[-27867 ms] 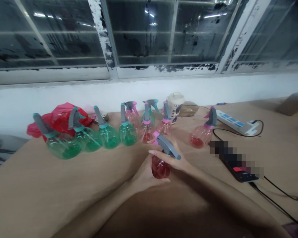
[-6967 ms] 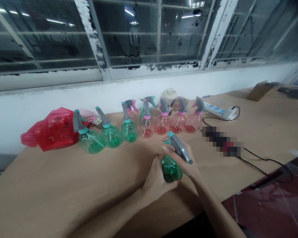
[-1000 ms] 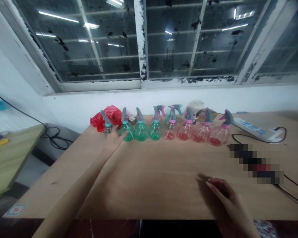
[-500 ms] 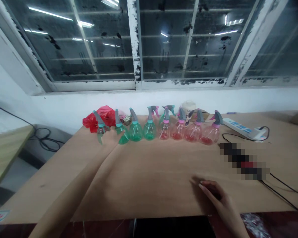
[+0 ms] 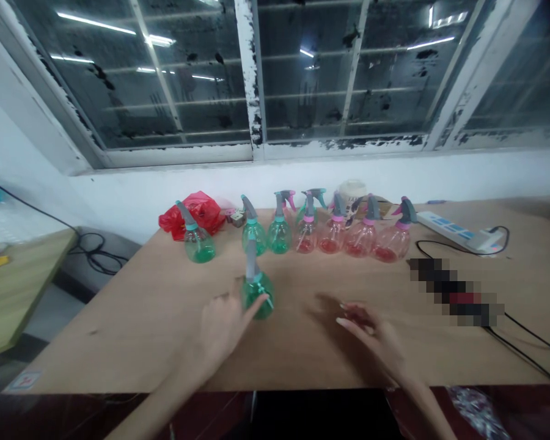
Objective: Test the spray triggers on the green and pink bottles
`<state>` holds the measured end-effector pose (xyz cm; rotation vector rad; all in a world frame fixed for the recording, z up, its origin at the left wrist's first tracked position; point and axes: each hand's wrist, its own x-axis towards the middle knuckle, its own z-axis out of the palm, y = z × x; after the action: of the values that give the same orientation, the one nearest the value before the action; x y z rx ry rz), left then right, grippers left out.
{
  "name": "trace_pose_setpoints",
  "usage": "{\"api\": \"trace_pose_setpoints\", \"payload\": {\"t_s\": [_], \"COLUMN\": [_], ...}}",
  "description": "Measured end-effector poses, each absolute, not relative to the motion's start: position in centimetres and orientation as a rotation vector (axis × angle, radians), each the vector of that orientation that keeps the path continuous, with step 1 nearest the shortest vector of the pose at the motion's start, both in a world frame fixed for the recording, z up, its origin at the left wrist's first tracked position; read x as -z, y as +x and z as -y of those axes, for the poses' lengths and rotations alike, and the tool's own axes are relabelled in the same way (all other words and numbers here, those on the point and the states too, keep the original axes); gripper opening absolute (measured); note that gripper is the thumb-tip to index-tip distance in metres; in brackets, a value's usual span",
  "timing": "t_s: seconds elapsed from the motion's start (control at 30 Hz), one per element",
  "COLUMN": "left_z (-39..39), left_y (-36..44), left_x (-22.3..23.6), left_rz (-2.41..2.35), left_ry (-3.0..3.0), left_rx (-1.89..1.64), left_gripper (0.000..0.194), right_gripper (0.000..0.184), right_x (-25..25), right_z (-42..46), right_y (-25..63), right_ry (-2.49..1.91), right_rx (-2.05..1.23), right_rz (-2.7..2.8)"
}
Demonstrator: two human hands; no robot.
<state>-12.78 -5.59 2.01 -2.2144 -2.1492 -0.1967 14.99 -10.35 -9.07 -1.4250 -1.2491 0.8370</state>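
My left hand (image 5: 224,321) is wrapped round the body of a green spray bottle (image 5: 259,294), thumb across its front, in front of the row. The bottle has a grey trigger head and a teal collar. My right hand (image 5: 371,333) hovers over the table to the right, fingers curled and slightly apart, with nothing in them. Behind stand more green spray bottles: one at the left end (image 5: 200,245) and another in the middle (image 5: 280,235). Several pink spray bottles (image 5: 332,235) with reddish liquid continue the row to the right.
A red plastic bag (image 5: 201,211) lies behind the left bottles. A white tub (image 5: 352,192) stands by the wall. To the right are a white power strip (image 5: 458,232), black cables and a blurred dark object (image 5: 453,293). The wooden table (image 5: 165,342) ends near me.
My left hand has drawn the green spray bottle out of the row toward me, leaving a gap beside the leftmost one. My right hand has moved left and a little up.
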Motion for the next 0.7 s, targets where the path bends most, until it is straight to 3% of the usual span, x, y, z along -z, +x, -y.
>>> {"api": "trace_pose_setpoints", "payload": {"t_s": [0.17,0.23,0.4,0.7], "left_z": [8.7,8.9,8.1,4.8], "left_y": [-7.7,-5.9,-2.3,0.2], "left_x": [0.0,0.7,1.7,3.4], "left_rz": [1.866,1.744,1.399,1.177], "left_ry": [-2.474,-2.604,-2.788,-3.229], "left_rx": [0.187,0.228,0.561,1.125], "left_gripper": [0.069,0.065,0.055,0.073], "right_gripper": [0.081,0.086,0.057,0.029], "right_x": [3.6,2.2,1.2,1.2], "right_z": [8.5,8.3,8.3,8.1], "right_y": [11.0,10.3,10.6,12.2], "right_ry": [-1.182,-1.14,-1.263,-1.33], "right_rx": [-0.727,-0.677,-0.481,-0.295], "right_rz": [1.503,1.484,1.275,1.176]}}
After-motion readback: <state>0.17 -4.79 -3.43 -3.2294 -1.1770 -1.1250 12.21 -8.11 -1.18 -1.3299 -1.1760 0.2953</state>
